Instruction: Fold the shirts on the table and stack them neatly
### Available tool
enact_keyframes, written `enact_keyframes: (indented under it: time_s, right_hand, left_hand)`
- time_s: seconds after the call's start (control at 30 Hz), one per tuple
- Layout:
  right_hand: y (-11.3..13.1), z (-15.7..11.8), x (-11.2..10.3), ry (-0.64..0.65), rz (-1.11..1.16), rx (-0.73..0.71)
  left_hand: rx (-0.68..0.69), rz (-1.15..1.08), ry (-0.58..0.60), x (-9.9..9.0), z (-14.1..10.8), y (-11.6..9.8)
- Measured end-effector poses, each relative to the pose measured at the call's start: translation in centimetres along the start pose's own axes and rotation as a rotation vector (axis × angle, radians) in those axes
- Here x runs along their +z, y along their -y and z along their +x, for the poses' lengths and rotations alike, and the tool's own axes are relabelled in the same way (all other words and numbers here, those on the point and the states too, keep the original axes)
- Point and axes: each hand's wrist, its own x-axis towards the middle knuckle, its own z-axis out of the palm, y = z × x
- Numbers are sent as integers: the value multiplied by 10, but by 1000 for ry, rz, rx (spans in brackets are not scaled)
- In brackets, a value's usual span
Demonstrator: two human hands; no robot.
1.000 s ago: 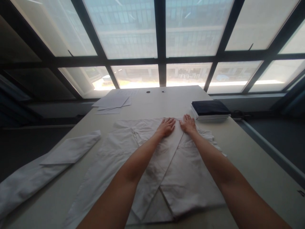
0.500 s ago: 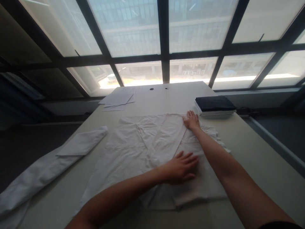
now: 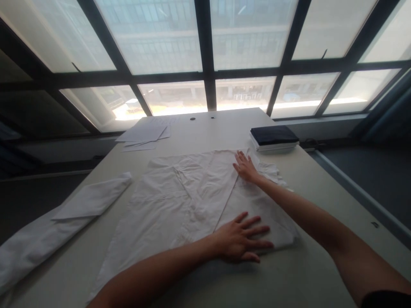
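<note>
A wrinkled white cloth garment [image 3: 160,209] lies spread on the table, with a V of overlapping layers and seams across its middle. My left hand [image 3: 244,237] rests flat on its near right part, fingers spread wide. Farther up, my right hand [image 3: 245,167] lies on the garment's far right part, fingers stretched out and palm down. Neither hand grips anything. The garment's lower edge is partly hidden behind my left forearm.
A long folded white cloth [image 3: 80,201] lies along the left side of the white table [image 3: 224,132]. Paper sheets [image 3: 144,132] are at the back left. At the back right sits a stack of folded cloth, dark [image 3: 272,134] over white. Large windows rise beyond.
The view has swung slightly right. My left hand's fingers have spread wider. The garment's near right edge now lies higher and flatter beside that hand. My right hand stays on the far right part.
</note>
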Motion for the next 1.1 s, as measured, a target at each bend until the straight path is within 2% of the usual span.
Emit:
enact_keyframes:
  time_s: [0.13, 0.2, 0.27, 0.47, 0.8, 0.87, 0.97, 1.1]
  right_hand:
    - [31, -77, 5, 42, -4, -186]
    - [32, -104, 5, 61, -25, -236]
    - [22, -118, 2, 80, -60, -227]
    - [-14, -120, -7, 53, -144, -142]
    - [-20, -121, -1, 36, -105, -135]
    - [-21, -120, -1, 43, -96, -139]
    - [-22, -119, -2, 52, -79, -141]
    - [-21, -119, -3, 63, -58, -129]
  left_hand:
    - [7, 1, -17, 3, 0, 0]
    - [12, 1, -25, 5, 0, 1]
    - [13, -2, -21, 6, 1, 2]
    - [4, -43, 2, 8, -1, 3]
    - [-54, -108, -76, 12, 0, 6]
    - [-111, -65, -111, 10, 2, 5]
    - [-275, 28, -193, 8, 5, 6]
    - [-499, 102, -235, 17, 6, 14]
